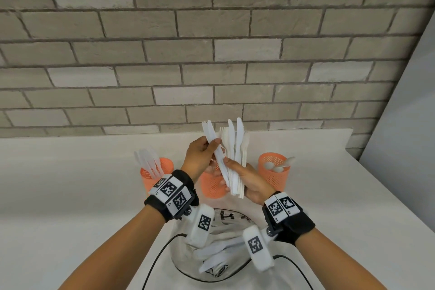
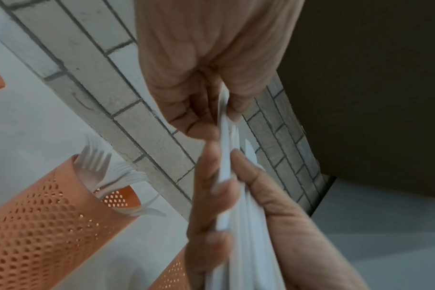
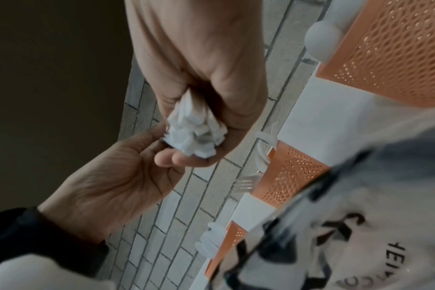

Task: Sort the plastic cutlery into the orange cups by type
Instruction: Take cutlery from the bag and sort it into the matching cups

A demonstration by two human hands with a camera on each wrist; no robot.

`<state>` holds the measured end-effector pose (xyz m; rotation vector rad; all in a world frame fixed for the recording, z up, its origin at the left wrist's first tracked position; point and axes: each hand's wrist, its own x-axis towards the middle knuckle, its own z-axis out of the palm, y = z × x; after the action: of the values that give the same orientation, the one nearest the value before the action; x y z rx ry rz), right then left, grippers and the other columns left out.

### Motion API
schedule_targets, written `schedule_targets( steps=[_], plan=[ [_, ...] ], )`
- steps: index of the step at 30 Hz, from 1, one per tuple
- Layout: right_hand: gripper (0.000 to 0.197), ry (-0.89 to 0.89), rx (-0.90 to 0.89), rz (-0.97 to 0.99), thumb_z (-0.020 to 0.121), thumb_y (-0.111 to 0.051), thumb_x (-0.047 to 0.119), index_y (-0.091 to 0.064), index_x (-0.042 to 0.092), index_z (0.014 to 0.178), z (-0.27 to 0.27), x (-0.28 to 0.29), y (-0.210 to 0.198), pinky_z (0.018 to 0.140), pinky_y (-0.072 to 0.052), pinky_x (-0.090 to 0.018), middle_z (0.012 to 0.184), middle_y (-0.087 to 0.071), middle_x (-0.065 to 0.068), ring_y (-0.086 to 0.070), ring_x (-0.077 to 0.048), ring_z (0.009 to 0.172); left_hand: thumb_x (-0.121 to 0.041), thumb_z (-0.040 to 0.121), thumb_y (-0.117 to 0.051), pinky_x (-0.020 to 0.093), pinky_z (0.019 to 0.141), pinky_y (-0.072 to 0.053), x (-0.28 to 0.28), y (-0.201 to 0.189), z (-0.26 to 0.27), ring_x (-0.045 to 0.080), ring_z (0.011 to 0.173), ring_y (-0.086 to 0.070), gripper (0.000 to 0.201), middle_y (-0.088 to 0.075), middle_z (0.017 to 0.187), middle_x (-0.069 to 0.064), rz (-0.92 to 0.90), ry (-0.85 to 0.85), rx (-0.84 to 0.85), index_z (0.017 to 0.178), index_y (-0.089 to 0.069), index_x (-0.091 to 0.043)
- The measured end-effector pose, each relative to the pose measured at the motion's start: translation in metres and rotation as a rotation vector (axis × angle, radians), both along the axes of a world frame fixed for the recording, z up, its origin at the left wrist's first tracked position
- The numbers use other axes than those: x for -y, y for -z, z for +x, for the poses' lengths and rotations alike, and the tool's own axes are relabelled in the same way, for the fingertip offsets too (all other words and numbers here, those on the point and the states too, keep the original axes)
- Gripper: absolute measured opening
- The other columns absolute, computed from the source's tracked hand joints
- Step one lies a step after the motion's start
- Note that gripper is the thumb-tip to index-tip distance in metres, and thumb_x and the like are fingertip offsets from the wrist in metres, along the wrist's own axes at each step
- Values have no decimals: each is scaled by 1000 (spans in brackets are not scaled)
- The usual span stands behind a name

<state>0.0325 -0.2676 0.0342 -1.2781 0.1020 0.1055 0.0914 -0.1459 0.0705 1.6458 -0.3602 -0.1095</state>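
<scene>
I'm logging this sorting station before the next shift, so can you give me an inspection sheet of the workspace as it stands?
Surface: white counter, against a wall.
Job's things: three orange cups; left cup holds knives, middle cup forks, right cup spoons. Clear bowl of unsorted cutlery nearest the person.
Clutter: nothing seen.
Hands: right hand grips a mixed bundle by the handles; left hand pinches knives at the bundle's edge.
Cables: black cables run from the wrist cameras past the bowl.
Surroundings: grey brick wall; plain panel at right.
</scene>
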Motion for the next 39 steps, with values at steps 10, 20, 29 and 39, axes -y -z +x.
schedule_targets(
  steps=[10, 20, 29, 39],
  plan=[
    [18, 76, -14, 11, 94, -53, 23, -61, 8, 89, 7, -2, 11, 49, -54, -25, 64, -69, -4, -64, -14, 52, -10, 92, -52, 18, 55, -56, -64, -51, 39, 16, 75, -67, 17, -67, 94, 14, -193, -187, 56, 108, -51, -4],
    [11, 60, -68, 94, 91, -57, 19, -60, 17, 81, 8, -18, 15, 38, -35, -18, 47, -45, 4, -37, -7, 35, -18, 91, -54, 44, 75, -55, -112, 11, 76, 37, 86, -66, 38, -67, 102, 21, 374, -561, 343, 125, -39, -9],
    [24, 31, -68, 77, 81, -67, 27, -53, 15, 97, -4, -19, 12, 38, -35, -18, 49, -44, 4, -36, -7, 36, -4, 91, -46, 40, 69, -46, -95, 50, 77, 31, 72, -56, 75, -61, 84, 19, 776, -396, 321, 149, -3, -23],
    [18, 31, -76, 95, 87, -62, 24, -53, 15, 100, -4, -20, 15, 38, -35, -18, 50, -45, 5, -37, -6, 36, -10, 92, -49, 42, 98, -38, -80, 34, 72, 39, 121, -41, 40, -46, 132, 23, 769, -444, 484, 130, -48, 0]
  ],
)
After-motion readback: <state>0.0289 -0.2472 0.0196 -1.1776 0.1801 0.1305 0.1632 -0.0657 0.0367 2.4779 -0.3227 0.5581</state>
